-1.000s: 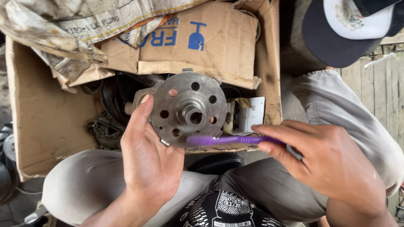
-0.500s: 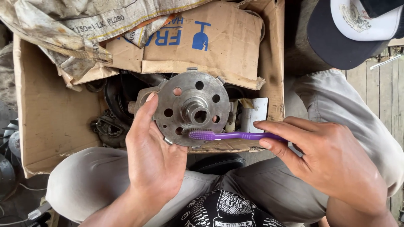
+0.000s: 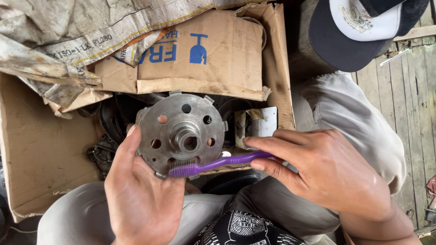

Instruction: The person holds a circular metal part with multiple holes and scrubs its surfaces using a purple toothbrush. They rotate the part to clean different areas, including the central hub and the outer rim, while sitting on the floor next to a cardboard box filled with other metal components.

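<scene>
Steel, heavy-looking and rigid, the holed metal disc (image 3: 180,132) sat over the cardboard box (image 3: 41,149), left hand (image 3: 143,199) fingers closed round its lower-left rim, right hand (image 3: 324,170) fingers pinching a light purple toothbrush (image 3: 213,165) against its lower edge.

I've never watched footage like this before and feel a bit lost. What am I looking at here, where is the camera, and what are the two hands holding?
There is no machine here: the camera sits on a person's head and looks down at their own two bare hands and lap. The left hand holds up a round grey metal disc with a ring of holes and a raised hub in the middle. The right hand pinches a purple toothbrush, its bristle end lying against the disc's lower edge. Behind them stands an open cardboard box with dark metal parts inside and a dirty woven sack draped over it. At the top right, a dark and white cap lies by wooden planks.
</scene>
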